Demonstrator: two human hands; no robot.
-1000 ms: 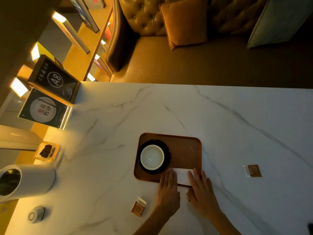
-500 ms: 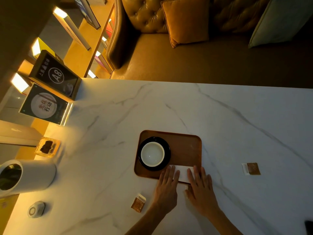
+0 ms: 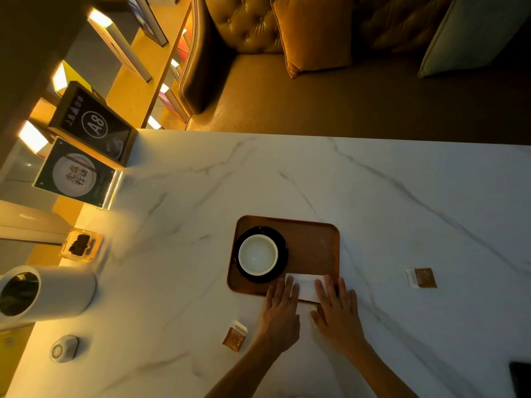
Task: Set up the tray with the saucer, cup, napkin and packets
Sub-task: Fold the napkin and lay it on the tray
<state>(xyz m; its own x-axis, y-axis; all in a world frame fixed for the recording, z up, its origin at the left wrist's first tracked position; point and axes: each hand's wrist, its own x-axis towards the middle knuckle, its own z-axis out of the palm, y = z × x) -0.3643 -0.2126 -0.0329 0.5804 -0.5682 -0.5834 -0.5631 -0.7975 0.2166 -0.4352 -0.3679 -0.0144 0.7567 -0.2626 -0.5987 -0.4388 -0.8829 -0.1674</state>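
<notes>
Tray (image 3: 313, 248), just one, is lying on the marble table (image 3: 373, 196) near my edge, brown wood with rounded corners. I am resting my left hand (image 3: 280, 308) and right hand (image 3: 337, 311) flat, fingers straight, fingertips pressing the two ends of the napkin (image 3: 306, 285). One black saucer (image 3: 283, 251) is sitting on the tray's left half, carrying one white cup (image 3: 257, 255). The single white napkin is lying along the tray's near edge, overhanging it. Two brown packets are lying off the tray: one (image 3: 422, 278) well to its right, one (image 3: 235, 337) beside my left wrist.
</notes>
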